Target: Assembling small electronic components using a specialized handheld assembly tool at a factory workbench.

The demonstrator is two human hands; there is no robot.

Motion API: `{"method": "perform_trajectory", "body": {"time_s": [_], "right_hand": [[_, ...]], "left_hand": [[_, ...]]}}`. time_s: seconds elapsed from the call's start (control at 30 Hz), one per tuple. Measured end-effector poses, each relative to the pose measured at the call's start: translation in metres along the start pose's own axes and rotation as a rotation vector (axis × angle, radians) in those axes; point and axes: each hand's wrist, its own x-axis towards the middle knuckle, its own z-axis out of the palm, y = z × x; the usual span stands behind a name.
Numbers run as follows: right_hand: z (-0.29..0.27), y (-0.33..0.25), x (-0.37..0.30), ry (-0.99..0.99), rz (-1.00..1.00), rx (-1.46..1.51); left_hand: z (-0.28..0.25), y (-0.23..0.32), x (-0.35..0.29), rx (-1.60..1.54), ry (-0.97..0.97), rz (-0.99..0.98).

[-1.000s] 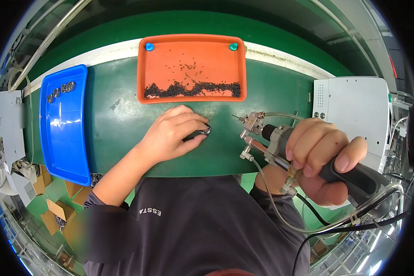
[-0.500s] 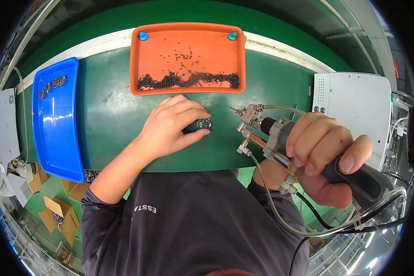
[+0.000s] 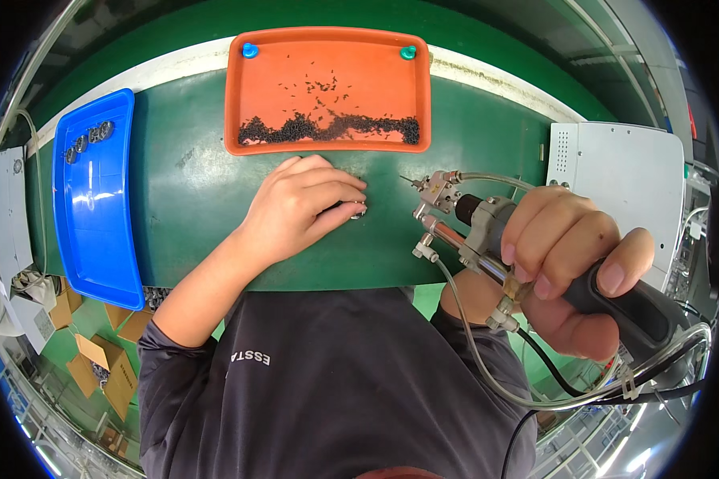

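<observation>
On the green worktop, my left hand [image 3: 295, 203] is closed around a small dark part with a shiny rim [image 3: 359, 212]. Fingers and thumb cover most of the part; only a sliver shows at the fingertips. My right hand [image 3: 571, 267] wraps around the black grip of a hand-held air tool [image 3: 475, 247] with a metal head, clear hoses and a black cable. The tool's thin needle-like tip points left, a short way right of my left fingertips, apart from the part. Beyond my left hand lies an orange tray [image 3: 327, 48] with many tiny black pieces [image 3: 299, 128] heaped along its near side.
A blue tray [image 3: 96, 239] holding several round metal parts [image 3: 88, 142] stands at the left. One blue and one green knob-like piece sit in the orange tray's far corners. A pale grey box-shaped machine [image 3: 615, 160] is at the right. Open cardboard boxes [image 3: 104, 375] stand on the floor at lower left.
My left fingers have closed further over the small part, which showed plainly between finger and thumb before. The tool stays nearly in place; the whole view has shifted slightly.
</observation>
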Motion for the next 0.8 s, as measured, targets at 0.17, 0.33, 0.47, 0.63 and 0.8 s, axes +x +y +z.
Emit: {"method": "perform_trajectory", "body": {"time_s": [0.17,0.33,0.47,0.63,0.8], "right_hand": [[-0.0003,0.0007,0.0004,-0.011,0.0,-0.004],[-0.0006,0.0008,-0.0002,-0.014,0.013,-0.003],[-0.0006,-0.0011,-0.0004,-0.024,0.019,0.0],[-0.0015,0.0001,0.0002,-0.035,0.024,0.011],[-0.0019,0.0013,0.0001,-0.032,0.012,0.02]], "left_hand": [[-0.0005,-0.0009,0.0,0.012,0.014,-0.01],[-0.0011,-0.0031,-0.0018,0.01,0.006,0.028],[0.0002,-0.0031,-0.0018,0.016,0.009,0.032],[0.0003,-0.0038,-0.0026,0.022,0.011,0.043],[-0.0015,-0.004,-0.0025,0.02,0.008,0.058]]}}
